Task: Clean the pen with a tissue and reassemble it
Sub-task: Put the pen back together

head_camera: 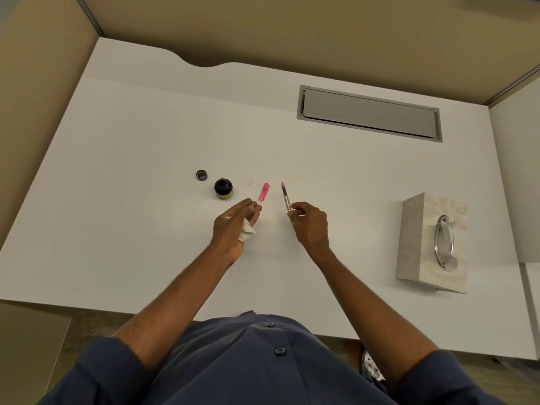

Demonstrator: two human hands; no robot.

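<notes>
My right hand (310, 223) pinches a slim pen body (286, 198) with a pink tip, which points away from me above the white desk (146, 141). A crumpled white tissue (247, 231) is tucked in the palm of my left hand (235, 226), whose fingertips are stretched toward a pink pen barrel (264, 192). That barrel lies on the desk just beyond the fingertips, apart from them. The two hands are a short gap apart.
An open ink bottle (223, 188) stands left of the pink barrel, with its round cap (201, 174) lying further left. A tissue box (432, 244) with a metal-rimmed opening sits at the right. A grey cable hatch (369, 112) is set into the desk at the back.
</notes>
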